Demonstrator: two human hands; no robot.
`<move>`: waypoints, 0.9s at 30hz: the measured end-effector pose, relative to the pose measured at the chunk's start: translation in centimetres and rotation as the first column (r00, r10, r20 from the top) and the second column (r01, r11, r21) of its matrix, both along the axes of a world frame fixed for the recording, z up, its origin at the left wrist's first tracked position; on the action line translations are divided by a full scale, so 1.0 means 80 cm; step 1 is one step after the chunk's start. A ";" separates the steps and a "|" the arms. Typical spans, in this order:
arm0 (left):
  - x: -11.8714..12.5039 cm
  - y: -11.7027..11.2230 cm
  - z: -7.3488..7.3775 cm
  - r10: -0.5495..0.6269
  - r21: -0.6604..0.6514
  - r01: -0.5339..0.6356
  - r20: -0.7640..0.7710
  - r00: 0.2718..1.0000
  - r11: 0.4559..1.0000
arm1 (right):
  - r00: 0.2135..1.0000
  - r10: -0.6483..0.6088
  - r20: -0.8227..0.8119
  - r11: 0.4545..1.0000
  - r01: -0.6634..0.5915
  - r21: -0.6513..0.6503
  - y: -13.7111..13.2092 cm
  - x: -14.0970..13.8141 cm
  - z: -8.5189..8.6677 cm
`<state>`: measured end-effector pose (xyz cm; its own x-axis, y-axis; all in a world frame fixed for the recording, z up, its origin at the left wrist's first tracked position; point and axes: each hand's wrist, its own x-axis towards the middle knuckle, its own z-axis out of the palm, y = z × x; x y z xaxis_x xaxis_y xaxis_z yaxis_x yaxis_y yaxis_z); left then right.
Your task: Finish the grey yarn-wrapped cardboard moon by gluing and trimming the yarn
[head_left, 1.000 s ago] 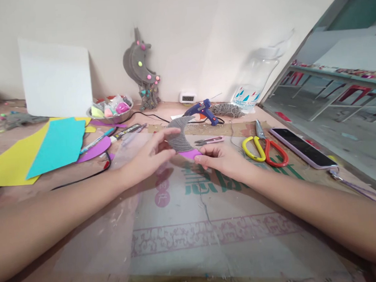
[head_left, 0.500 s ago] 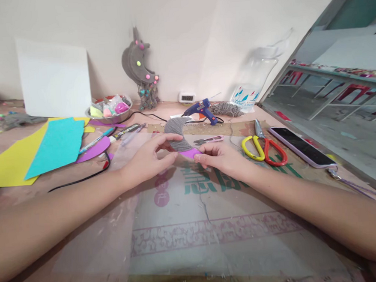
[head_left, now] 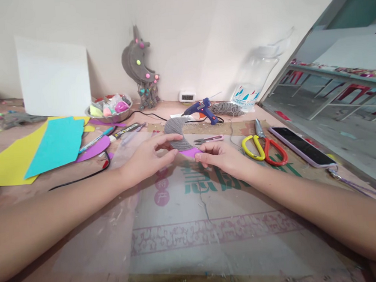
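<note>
A crescent moon cutout (head_left: pixel 175 131), wrapped in grey yarn except for a bare purple tip at its lower right, is held between my two hands above the covered table. My left hand (head_left: pixel 152 155) grips its left side, index finger across the yarn and thumb at the lower edge. At the purple tip, my right hand (head_left: pixel 219 154) pinches with thumb and index finger. A grey yarn strand (head_left: pixel 203 198) lies on the plastic sheet below. Just behind my right hand are small pink thread snips (head_left: pixel 210 139).
Behind the crescent lie a blue glue gun (head_left: pixel 201 110) and a grey yarn bundle (head_left: pixel 226 109). Scissors (head_left: pixel 264 146) and a phone (head_left: pixel 302 146) are on the right. Coloured sheets (head_left: pixel 55 146) and a bowl (head_left: pixel 111 117) occupy the left. A finished moon ornament (head_left: pixel 139 62) hangs on the wall.
Both hands keep their hold on the crescent. It has shifted only very slightly, and the rest of the table looks the same.
</note>
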<state>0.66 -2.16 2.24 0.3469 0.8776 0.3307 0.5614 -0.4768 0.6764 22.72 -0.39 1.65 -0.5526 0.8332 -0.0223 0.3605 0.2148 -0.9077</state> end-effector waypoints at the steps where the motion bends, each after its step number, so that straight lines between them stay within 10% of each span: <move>1: -0.001 0.000 0.000 -0.004 0.006 0.004 0.000 1.000 1.000 | 1.000 0.001 0.002 1.000 -0.001 -0.001 0.000 0.000 0.000; 14: -0.004 0.002 -0.007 -0.038 -0.008 0.039 0.148 0.988 0.999 | 0.999 -0.042 0.033 0.995 0.039 0.089 -0.003 -0.003 0.000; 19: -0.002 0.019 -0.020 -0.058 -0.126 0.142 0.513 0.856 0.982 | 0.990 -0.064 0.126 0.957 0.025 0.289 -0.012 -0.007 -0.006; 27: 0.000 0.023 -0.015 -0.054 -0.234 0.241 0.603 0.796 0.942 | 0.992 -0.111 0.057 0.960 0.092 0.263 -0.009 -0.005 -0.006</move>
